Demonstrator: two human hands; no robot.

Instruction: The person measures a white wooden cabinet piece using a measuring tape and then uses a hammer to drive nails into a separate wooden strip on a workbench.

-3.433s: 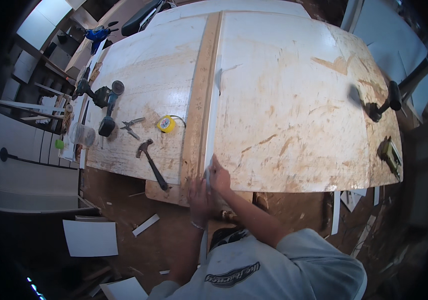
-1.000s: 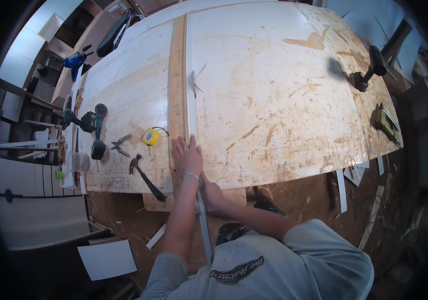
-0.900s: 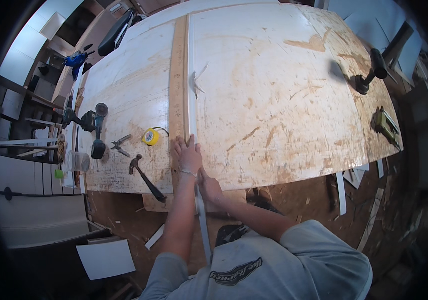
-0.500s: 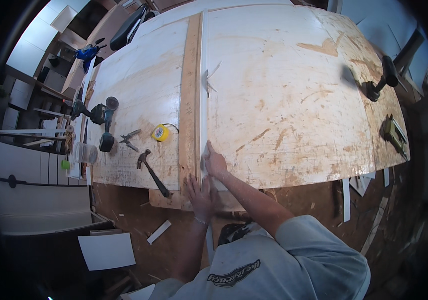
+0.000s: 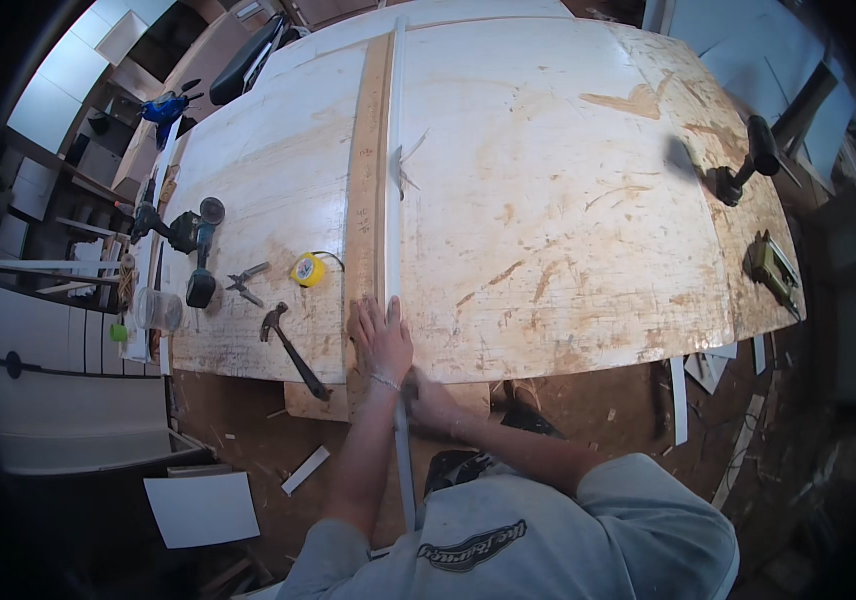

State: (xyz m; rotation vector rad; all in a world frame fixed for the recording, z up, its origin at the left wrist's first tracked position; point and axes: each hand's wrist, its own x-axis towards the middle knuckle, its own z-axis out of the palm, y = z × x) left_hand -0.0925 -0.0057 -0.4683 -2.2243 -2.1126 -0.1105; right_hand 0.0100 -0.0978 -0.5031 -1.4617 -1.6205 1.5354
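A long white strip (image 5: 395,230) lies along the right side of a brown wooden plank (image 5: 363,210) on a big white worktable (image 5: 558,200). Toward me, the strip's grey-white end (image 5: 406,480) runs past the table's near edge. My left hand (image 5: 386,340) rests with outstretched fingers across the plank and strip. Just behind it, at the near edge, my right hand (image 5: 432,403) is beside the strip; its fingers are blurred and partly hidden, so their grip is unclear. A small dark, thin-pronged thing (image 5: 401,170) sits farther up against the strip.
Left of the plank lie a hammer (image 5: 293,350), a yellow tape measure (image 5: 307,269), pliers (image 5: 246,283) and a cordless power tool (image 5: 204,255). On the right are a black-handled tool (image 5: 745,165) and an olive-green hand tool (image 5: 774,272). White offcuts (image 5: 203,509) litter the floor.
My left hand has slid forward along the plank and onto the strip. My right hand has drawn back from the strip to the table's near edge. The view has shifted slightly.
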